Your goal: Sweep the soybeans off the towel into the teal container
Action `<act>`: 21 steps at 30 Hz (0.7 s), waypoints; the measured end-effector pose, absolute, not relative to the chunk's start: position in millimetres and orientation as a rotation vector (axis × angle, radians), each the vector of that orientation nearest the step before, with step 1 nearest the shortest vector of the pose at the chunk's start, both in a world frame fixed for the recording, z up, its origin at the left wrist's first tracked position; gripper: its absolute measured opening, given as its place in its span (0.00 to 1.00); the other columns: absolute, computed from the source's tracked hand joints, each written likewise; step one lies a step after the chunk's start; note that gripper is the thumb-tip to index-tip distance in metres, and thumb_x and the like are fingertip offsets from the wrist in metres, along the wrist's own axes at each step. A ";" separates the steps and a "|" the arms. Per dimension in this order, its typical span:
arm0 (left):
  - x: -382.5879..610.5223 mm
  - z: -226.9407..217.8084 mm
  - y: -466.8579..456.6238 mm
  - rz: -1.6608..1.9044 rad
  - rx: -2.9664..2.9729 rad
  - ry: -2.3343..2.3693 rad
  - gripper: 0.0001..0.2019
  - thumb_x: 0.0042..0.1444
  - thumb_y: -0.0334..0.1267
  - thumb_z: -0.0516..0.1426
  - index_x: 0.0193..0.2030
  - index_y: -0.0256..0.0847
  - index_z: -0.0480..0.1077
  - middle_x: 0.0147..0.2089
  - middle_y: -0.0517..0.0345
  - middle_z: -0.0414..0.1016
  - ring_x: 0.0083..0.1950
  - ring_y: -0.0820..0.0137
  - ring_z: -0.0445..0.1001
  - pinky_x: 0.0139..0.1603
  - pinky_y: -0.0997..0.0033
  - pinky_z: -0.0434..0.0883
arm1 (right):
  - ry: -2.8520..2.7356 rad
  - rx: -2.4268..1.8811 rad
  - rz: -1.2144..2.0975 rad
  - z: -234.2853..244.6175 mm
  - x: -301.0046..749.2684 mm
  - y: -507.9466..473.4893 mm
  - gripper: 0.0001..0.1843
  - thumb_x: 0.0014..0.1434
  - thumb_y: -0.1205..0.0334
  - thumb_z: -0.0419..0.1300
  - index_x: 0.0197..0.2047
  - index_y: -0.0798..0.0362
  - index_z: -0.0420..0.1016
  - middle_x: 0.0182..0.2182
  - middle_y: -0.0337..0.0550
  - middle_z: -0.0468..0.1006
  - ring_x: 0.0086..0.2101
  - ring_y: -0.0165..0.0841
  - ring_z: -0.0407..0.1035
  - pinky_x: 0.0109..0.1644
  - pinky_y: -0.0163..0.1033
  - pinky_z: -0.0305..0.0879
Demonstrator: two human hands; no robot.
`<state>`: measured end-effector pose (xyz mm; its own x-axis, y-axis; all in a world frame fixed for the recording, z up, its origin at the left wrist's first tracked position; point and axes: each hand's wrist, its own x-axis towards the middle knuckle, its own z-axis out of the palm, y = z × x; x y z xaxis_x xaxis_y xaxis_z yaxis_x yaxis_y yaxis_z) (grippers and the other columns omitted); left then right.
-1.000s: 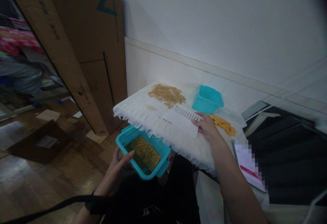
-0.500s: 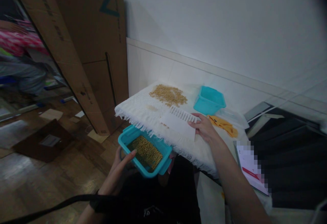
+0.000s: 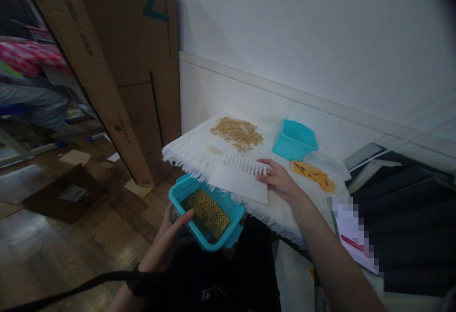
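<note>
My left hand (image 3: 174, 230) grips the near left side of a turquoise plastic bin (image 3: 205, 244), thumb over its rim. Tilted, the bin sits just below the table's fringed edge, with yellowish soybeans (image 3: 210, 213) inside. My right hand (image 3: 280, 183) pinches the right end of a flat white scraper (image 3: 240, 181) with a row of slots along its far edge. That scraper lies over the white tablecloth (image 3: 192, 143), its near edge at the fringe above the bin. Farther back on the cloth is a loose spread of soybeans (image 3: 237, 132).
A second turquoise bin (image 3: 295, 141) stands at the table's back right, near a yellow cloth (image 3: 313, 175) and a clear plastic lid (image 3: 333, 165). A tall cardboard box (image 3: 142, 98) rises at the left. The wall (image 3: 285, 41) bounds the back. Another person's legs (image 3: 32, 98) show far left.
My right hand has drawn the scraper toward the table's front edge, over the bin. The few beans before the scraper no longer show. My left hand still holds the bin there.
</note>
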<state>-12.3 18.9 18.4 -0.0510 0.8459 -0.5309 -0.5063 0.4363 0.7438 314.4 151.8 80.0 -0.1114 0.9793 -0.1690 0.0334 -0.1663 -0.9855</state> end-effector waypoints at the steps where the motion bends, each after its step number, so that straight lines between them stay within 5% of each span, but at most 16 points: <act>1: -11.9 19.2 18.4 1.137 0.366 1.173 0.55 0.48 0.45 0.78 0.78 0.58 0.53 0.72 0.38 0.74 0.53 0.44 0.88 0.54 0.38 0.85 | -1.185 -1.280 1.364 79.3 315.8 153.8 0.42 0.35 0.53 0.84 0.53 0.47 0.75 0.34 0.39 0.87 0.31 0.38 0.81 0.32 0.38 0.76; 10: -18.3 17.0 19.6 1.103 0.395 1.175 0.52 0.51 0.46 0.76 0.77 0.58 0.54 0.67 0.39 0.79 0.51 0.46 0.89 0.55 0.36 0.84 | -0.851 -1.336 0.669 62.2 354.8 182.1 0.42 0.34 0.52 0.79 0.54 0.46 0.74 0.37 0.39 0.85 0.36 0.41 0.80 0.34 0.43 0.78; 21: -24.5 8.9 20.5 1.099 0.462 1.196 0.54 0.53 0.47 0.75 0.81 0.58 0.52 0.64 0.40 0.82 0.49 0.47 0.89 0.52 0.42 0.86 | -0.899 -1.347 0.730 55.3 352.2 192.6 0.45 0.35 0.51 0.79 0.58 0.47 0.75 0.36 0.39 0.87 0.33 0.41 0.80 0.31 0.41 0.77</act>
<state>-24.5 20.5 8.9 -0.0344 0.8630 -0.5040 -0.4294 0.4427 0.7872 352.2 192.6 55.3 0.4880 0.8645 0.1205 0.0601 0.1044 -0.9927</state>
